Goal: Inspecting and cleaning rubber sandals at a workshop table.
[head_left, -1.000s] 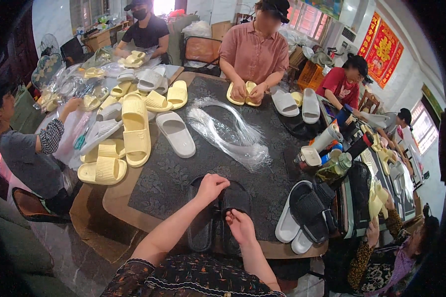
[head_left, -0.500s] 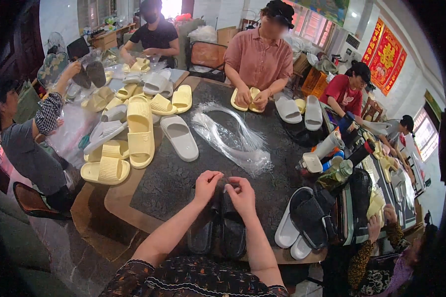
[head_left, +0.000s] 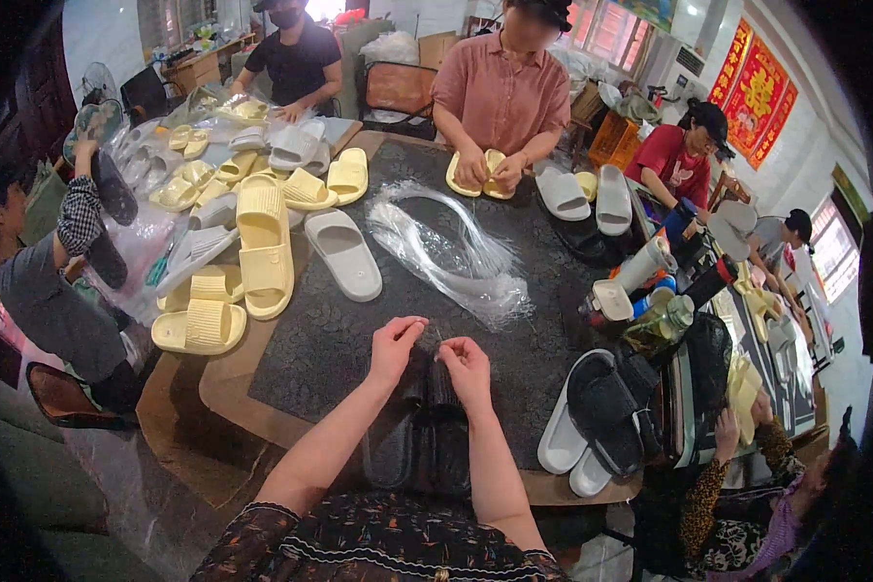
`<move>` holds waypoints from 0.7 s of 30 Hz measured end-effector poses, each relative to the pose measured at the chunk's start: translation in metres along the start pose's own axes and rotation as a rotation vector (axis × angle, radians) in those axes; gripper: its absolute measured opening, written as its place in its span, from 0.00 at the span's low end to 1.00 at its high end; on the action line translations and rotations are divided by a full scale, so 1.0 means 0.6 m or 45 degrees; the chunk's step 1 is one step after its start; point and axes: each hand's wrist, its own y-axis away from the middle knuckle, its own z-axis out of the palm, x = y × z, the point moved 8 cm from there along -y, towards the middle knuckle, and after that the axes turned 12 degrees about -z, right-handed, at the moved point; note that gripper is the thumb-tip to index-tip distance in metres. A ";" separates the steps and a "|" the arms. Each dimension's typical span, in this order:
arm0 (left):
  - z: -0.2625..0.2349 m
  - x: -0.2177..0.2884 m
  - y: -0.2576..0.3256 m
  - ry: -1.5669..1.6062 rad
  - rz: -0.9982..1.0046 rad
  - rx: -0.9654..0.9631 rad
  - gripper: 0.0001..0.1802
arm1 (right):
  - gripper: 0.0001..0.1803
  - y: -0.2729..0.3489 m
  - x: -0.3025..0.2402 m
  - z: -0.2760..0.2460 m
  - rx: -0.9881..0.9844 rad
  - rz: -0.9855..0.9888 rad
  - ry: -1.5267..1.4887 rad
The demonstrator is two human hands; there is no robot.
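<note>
A pair of black slide slippers (head_left: 390, 448) lies side by side at the table's near edge, with my forearms on either side. Over their far ends, my left hand (head_left: 394, 351) is closed in a pinch; whatever it holds is too small to make out. Beside it, my right hand (head_left: 467, 371) pinches a thin strand, a short bit of which sticks up from the fingertips. A small gap separates the two hands. Beyond them lies a looped bundle of clear plastic strands (head_left: 456, 254) on the dark table mat (head_left: 310, 364).
Yellow slides (head_left: 265, 242) and a grey slide (head_left: 343, 254) lie to the left. On the right are black and white slides (head_left: 601, 412), bottles and a jar (head_left: 662, 328). Across the table, a person in a pink shirt (head_left: 502, 92) handles yellow slides; other people work around.
My hands have drawn slightly apart, and a thin strand now shows at my right fingertips. The person at left has lowered the dark slippers. The whole view has shifted a little.
</note>
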 end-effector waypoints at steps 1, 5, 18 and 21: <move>0.004 -0.002 0.000 0.050 -0.076 -0.048 0.09 | 0.03 0.000 -0.002 0.002 -0.019 0.019 0.034; 0.010 -0.016 -0.001 0.066 -0.144 -0.175 0.10 | 0.03 0.005 -0.008 0.006 0.000 0.018 -0.036; 0.023 -0.022 -0.002 -0.024 -0.060 -0.269 0.09 | 0.05 0.007 0.004 0.005 -0.007 0.010 -0.077; 0.020 -0.025 -0.005 0.013 -0.052 -0.274 0.09 | 0.06 0.007 0.003 0.006 -0.009 0.022 -0.072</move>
